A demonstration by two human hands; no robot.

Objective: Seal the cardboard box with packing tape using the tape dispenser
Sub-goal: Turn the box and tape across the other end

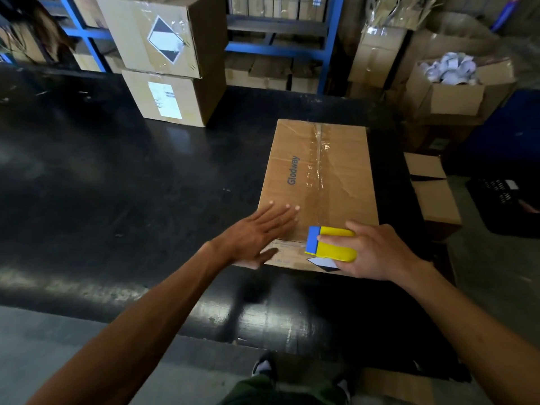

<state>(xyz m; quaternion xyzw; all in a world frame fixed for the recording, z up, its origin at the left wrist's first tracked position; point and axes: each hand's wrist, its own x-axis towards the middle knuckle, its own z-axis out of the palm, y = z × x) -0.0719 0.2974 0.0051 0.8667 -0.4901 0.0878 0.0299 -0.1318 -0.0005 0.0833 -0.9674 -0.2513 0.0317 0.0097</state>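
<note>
Left hand (258, 232) spread wide and flat, pressed on the near left corner of the cardboard box (342, 200). Box lying toward the right edge of the black table (117, 185), clear tape (317, 159) running down its middle seam. Right hand (377, 252) wrapped around the yellow-and-blue tape dispenser (330, 244), set against the box's near edge.

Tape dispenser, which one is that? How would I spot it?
Find the black table, then the flat box with blue writing lying on it. At the box's near edge the right hand grips the tape dispenser: the only bright yellow and blue thing among brown cardboard.
</note>
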